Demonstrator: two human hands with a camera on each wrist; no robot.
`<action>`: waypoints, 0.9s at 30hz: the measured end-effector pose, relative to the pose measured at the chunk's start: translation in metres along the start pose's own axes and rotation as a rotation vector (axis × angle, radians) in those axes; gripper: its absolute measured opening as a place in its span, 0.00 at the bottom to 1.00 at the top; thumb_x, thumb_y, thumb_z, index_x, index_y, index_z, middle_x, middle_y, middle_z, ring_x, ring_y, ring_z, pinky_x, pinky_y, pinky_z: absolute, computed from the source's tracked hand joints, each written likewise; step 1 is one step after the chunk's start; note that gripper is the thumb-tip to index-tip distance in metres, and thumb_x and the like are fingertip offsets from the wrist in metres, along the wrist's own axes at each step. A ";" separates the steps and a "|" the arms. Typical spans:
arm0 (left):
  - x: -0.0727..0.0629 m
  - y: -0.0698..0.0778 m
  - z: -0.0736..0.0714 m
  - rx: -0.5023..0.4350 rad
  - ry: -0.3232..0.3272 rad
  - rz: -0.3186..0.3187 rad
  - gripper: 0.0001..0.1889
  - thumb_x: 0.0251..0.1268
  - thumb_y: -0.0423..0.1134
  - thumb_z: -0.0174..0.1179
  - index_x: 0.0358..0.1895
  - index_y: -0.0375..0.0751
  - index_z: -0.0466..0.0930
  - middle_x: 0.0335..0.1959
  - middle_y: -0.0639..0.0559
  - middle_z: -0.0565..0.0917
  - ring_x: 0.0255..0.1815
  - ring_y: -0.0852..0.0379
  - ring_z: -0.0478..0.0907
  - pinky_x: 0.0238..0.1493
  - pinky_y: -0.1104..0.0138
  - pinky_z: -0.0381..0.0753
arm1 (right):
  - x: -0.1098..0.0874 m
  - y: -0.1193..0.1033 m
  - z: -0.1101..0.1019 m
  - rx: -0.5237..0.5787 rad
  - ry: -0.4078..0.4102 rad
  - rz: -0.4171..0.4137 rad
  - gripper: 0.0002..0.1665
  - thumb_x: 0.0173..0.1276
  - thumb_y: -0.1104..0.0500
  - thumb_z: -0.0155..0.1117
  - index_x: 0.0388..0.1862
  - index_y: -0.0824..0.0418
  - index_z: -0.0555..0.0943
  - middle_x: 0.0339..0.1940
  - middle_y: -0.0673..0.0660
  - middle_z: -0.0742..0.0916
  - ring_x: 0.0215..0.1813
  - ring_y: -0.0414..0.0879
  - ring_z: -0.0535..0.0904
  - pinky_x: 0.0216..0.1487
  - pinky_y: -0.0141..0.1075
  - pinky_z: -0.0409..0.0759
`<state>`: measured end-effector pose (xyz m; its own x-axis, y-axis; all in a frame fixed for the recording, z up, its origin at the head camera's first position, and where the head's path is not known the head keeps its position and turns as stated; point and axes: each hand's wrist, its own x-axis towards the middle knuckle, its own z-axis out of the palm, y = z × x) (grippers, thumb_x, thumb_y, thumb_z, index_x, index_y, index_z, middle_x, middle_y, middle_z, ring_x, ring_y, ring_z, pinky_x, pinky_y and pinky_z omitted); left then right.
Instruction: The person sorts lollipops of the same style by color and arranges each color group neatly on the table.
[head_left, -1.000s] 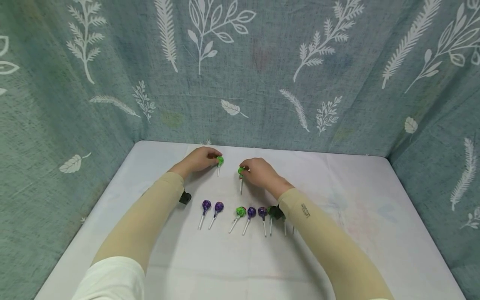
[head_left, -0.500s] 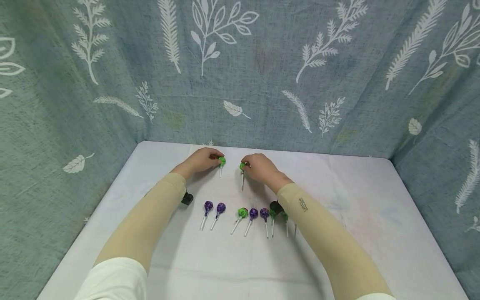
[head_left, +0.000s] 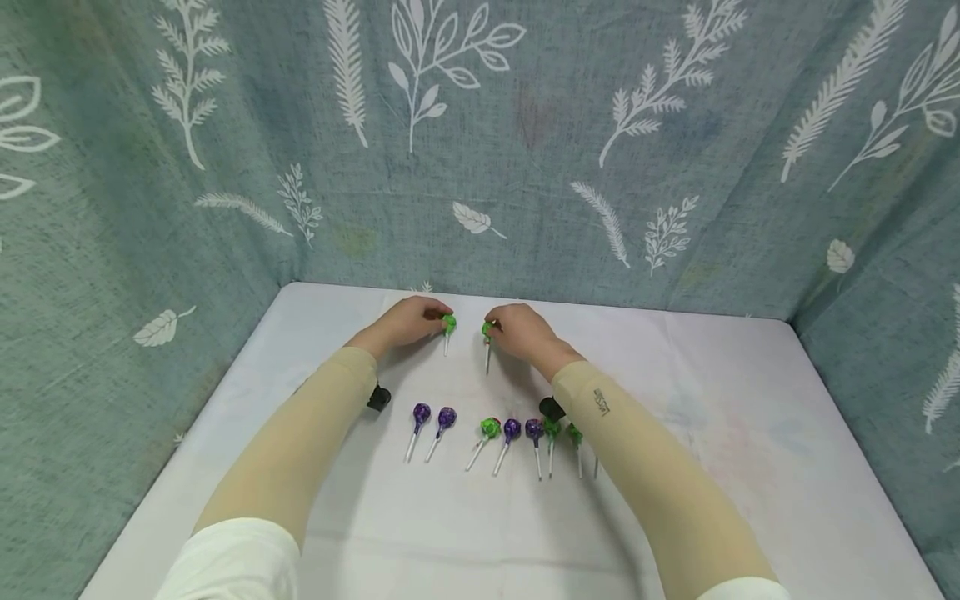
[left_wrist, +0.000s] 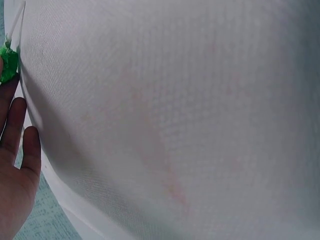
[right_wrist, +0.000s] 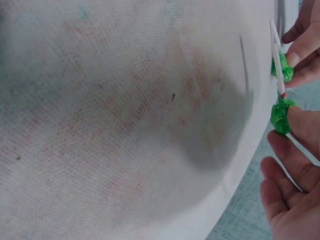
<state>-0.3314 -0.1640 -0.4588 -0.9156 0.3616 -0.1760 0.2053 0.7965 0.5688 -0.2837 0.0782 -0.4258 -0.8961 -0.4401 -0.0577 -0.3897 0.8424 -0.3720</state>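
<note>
Near the back of the white table, my left hand (head_left: 411, 320) pinches a green-wrapped lollipop (head_left: 449, 321) by its head, the stick pointing toward me. To its right, my right hand (head_left: 523, 332) pinches another green lollipop (right_wrist: 281, 116) between thumb and fingertip, its stick free. The two heads are apart, with a small gap between them. Closer to me, a row of lollipops lies on the cloth: two purple ones (head_left: 446, 417) on the left, then a green one (head_left: 490, 428), two more purple ones (head_left: 512, 429), and several green ones (head_left: 575, 435) partly hidden by my right forearm.
A white cloth covers the table (head_left: 420, 533). Behind and at both sides hangs a blue-green curtain (head_left: 525, 242) with white leaf prints. Black wrist devices (head_left: 379, 397) hang beneath both forearms, the right one just above the row of lollipops.
The right hand has moved slightly away from me with its green lollipop, drawing level with the left one. The left hand keeps its pinch, almost still. The whole view has shifted slightly.
</note>
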 end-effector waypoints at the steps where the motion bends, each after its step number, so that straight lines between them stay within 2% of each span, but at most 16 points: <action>1: 0.000 0.000 0.000 -0.002 0.001 0.002 0.19 0.73 0.47 0.59 0.63 0.50 0.79 0.58 0.49 0.79 0.60 0.49 0.75 0.62 0.52 0.71 | 0.001 0.000 0.001 -0.002 0.002 0.002 0.18 0.76 0.55 0.59 0.60 0.58 0.82 0.52 0.54 0.86 0.52 0.46 0.81 0.54 0.41 0.79; 11: -0.003 0.003 0.001 -0.012 0.017 0.005 0.18 0.73 0.46 0.60 0.62 0.50 0.80 0.58 0.49 0.80 0.60 0.50 0.75 0.62 0.52 0.72 | 0.012 0.003 0.006 -0.015 0.010 0.014 0.18 0.76 0.54 0.60 0.61 0.58 0.82 0.53 0.53 0.86 0.52 0.46 0.82 0.55 0.40 0.78; 17: -0.006 0.006 0.000 -0.003 0.004 0.003 0.18 0.73 0.45 0.59 0.63 0.50 0.79 0.58 0.48 0.80 0.60 0.49 0.75 0.62 0.52 0.72 | 0.018 0.002 0.007 -0.009 -0.017 0.013 0.19 0.77 0.54 0.59 0.62 0.58 0.81 0.54 0.54 0.85 0.53 0.46 0.81 0.54 0.40 0.78; 27: -0.003 0.003 -0.002 -0.004 -0.002 0.010 0.19 0.73 0.46 0.59 0.63 0.50 0.79 0.57 0.50 0.80 0.59 0.51 0.75 0.62 0.53 0.72 | 0.027 0.004 0.011 0.006 -0.022 0.045 0.19 0.76 0.53 0.59 0.62 0.57 0.81 0.55 0.53 0.85 0.54 0.47 0.81 0.55 0.41 0.79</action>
<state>-0.3292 -0.1638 -0.4548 -0.9127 0.3709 -0.1716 0.2133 0.7905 0.5741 -0.3067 0.0662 -0.4387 -0.9077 -0.4088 -0.0949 -0.3480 0.8596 -0.3741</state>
